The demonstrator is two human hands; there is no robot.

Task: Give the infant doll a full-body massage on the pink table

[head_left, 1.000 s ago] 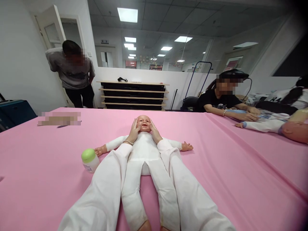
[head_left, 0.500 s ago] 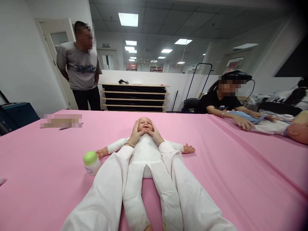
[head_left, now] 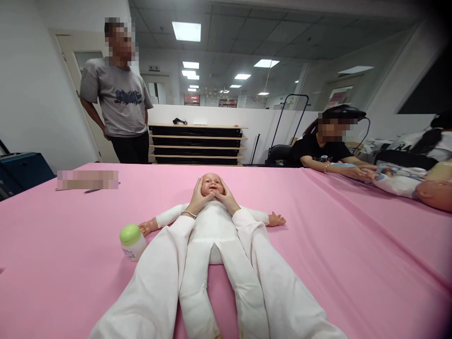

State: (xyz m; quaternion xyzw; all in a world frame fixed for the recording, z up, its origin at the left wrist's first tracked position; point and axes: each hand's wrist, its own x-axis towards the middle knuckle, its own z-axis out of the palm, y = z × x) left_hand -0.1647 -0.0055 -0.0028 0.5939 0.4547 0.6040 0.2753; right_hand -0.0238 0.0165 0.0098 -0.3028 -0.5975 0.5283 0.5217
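Looks like an office-style training room: one doll, head between the fingers, another doll to their right on the pink table; beyond them, a wide window shows ceiling lights.

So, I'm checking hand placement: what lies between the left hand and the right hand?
In the head camera's view, the doll's head lies between the left hand and the right hand, one against each side.
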